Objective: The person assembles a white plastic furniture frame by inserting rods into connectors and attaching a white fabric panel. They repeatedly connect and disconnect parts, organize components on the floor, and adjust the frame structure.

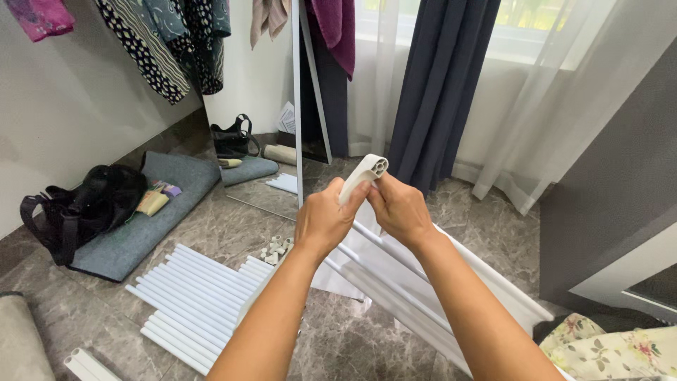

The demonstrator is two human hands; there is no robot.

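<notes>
White plastic end piece (366, 176), rounded and pierced with small holes on its face, sits between my two hands at chest height above the marble floor (352, 339), near the middle of the view. It caps a long white frame of tubes (423, 282) that slopes down and away to my right, toward the floral cloth (613, 349) at the floor's lower right corner.

My left hand (326, 217) is closed around the lower part of the end piece, thumb pressed up along its side. My right hand (400, 208) is closed too, fingers pinching the piece from the other side, touching the left hand's fingertips.

The long axis of the frame runs from the end piece at upper left down to lower right. The holed face points up and slightly away from me, toward the dark curtain (441, 85).

What could go wrong, as I judge it: both hands grip only the top end, so the long frame may swing or twist under its own weight and slip. If it drops, it could strike the loose white tubes (190, 296) lying in a row on the floor at my left, or scatter the small white connectors (273, 248) just beyond them. Pinched fingers between cap and tube are another risk. The standing mirror (300, 106) behind is close enough to be knocked.
</notes>
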